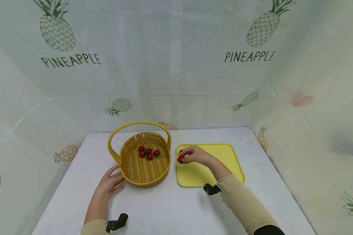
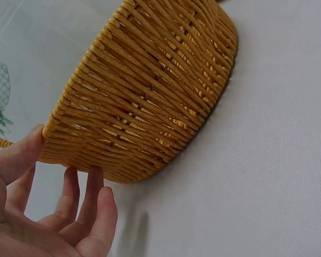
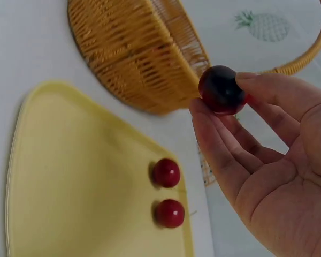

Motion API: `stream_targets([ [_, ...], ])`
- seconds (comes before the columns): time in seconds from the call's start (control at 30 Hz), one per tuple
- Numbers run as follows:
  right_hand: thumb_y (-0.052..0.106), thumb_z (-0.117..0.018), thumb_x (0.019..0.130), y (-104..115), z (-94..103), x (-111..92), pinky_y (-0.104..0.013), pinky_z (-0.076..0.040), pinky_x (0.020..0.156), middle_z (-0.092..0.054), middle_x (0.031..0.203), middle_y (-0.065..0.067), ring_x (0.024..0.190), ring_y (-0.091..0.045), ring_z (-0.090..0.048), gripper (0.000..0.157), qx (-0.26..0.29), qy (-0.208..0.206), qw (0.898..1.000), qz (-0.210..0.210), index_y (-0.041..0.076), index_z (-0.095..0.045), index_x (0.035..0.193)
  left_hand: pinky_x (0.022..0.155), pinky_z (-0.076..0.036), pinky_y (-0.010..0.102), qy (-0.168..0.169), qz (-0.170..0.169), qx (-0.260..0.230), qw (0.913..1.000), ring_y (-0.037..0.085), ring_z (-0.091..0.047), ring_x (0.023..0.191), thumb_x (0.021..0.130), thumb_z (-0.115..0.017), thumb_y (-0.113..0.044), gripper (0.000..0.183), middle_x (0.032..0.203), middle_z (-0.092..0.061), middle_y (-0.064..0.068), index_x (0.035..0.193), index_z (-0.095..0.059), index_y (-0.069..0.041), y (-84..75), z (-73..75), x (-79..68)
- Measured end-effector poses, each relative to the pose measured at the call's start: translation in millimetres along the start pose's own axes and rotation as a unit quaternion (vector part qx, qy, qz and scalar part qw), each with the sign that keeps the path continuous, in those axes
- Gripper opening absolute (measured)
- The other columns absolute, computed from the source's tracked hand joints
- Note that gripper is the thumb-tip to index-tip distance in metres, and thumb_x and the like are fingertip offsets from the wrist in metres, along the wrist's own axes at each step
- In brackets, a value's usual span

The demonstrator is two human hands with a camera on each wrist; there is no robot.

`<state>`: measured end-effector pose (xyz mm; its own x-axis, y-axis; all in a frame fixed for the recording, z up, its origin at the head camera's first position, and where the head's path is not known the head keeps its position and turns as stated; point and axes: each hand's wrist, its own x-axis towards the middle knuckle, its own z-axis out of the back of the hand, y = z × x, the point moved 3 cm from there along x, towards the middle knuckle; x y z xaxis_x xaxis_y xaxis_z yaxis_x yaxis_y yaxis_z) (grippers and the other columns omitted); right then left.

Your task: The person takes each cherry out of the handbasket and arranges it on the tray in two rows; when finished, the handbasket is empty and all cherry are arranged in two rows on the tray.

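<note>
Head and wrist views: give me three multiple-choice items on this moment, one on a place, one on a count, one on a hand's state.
1. Where is the left hand?
A. against the basket's outer wall
B. on the tray
C. inside the basket

2. How many cherries lie loose on the tray?
A. none
B. two
C. five

3. What is the right hand doing?
A. resting flat
B. gripping the handle
C. pinching a cherry

1 A: the left wrist view shows its fingers at the weave.
2 B: the right wrist view shows two.
3 C: its fingers close round the fruit.

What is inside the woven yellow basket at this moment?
Five small red cherries lie together toward the far side of the basket floor. The near wall hides a strip of the floor behind it, so anything lying there cannot be seen.
</note>
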<state>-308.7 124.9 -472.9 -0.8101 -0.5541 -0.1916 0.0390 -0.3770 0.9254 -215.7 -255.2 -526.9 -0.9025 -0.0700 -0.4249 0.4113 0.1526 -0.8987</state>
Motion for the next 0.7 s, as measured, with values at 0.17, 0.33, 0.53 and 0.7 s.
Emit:
stream_targets([
  [0.17, 0.005, -0.067, 0.087, -14, 14.2, -5, -0.049, -0.050, 0.089, -0.064, 0.114, -0.009, 0.090, -0.021, -0.065, 0.031, 0.002, -0.028, 0.999, -0.020, 0.001, -0.068, 0.117, 0.089, -0.049, 0.044, 0.000, 0.000, 0.002, 1.0000, 0.014, -0.062, 0.099, 0.094, -0.065, -0.009, 0.066, 0.132, -0.047, 0.015, 0.150, -0.031, -0.015, -0.1, -0.6, -0.2],
  [0.33, 0.004, -0.071, 0.085, -30, 29.4, -8, -0.045, -0.051, 0.087, -0.063, 0.117, -0.010, 0.093, -0.021, -0.064, 0.031, -0.014, -0.061, 0.997, -0.040, 0.002, -0.068, 0.116, 0.089, -0.049, 0.045, 0.000, -0.003, 0.010, 0.9999, 0.014, -0.062, 0.098, 0.095, -0.064, -0.008, 0.067, 0.135, -0.045, 0.017, 0.151, -0.029, -0.014, 0.4, -1.4, -0.5],
  [0.53, 0.000, -0.073, 0.084, -42, 40.3, -11, -0.044, -0.053, 0.085, -0.063, 0.109, -0.012, 0.093, -0.022, -0.063, 0.032, -0.007, -0.091, 0.994, -0.056, -0.003, -0.066, 0.115, 0.089, -0.050, 0.044, -0.002, 0.000, 0.003, 1.0000, 0.016, -0.062, 0.099, 0.095, -0.064, -0.008, 0.066, 0.134, -0.046, 0.016, 0.151, -0.030, -0.015, 0.9, -0.5, 0.2],
  [0.7, -0.002, -0.072, 0.084, -48, 46.6, -12, -0.037, -0.054, 0.081, -0.062, 0.108, -0.014, 0.091, -0.021, -0.063, 0.033, -0.011, -0.108, 0.992, -0.064, -0.006, -0.064, 0.116, 0.088, -0.050, 0.044, 0.000, -0.002, 0.000, 1.0000, 0.016, -0.062, 0.099, 0.093, -0.066, -0.009, 0.066, 0.129, -0.051, 0.013, 0.150, -0.032, -0.014, 0.1, -0.5, 0.2],
])
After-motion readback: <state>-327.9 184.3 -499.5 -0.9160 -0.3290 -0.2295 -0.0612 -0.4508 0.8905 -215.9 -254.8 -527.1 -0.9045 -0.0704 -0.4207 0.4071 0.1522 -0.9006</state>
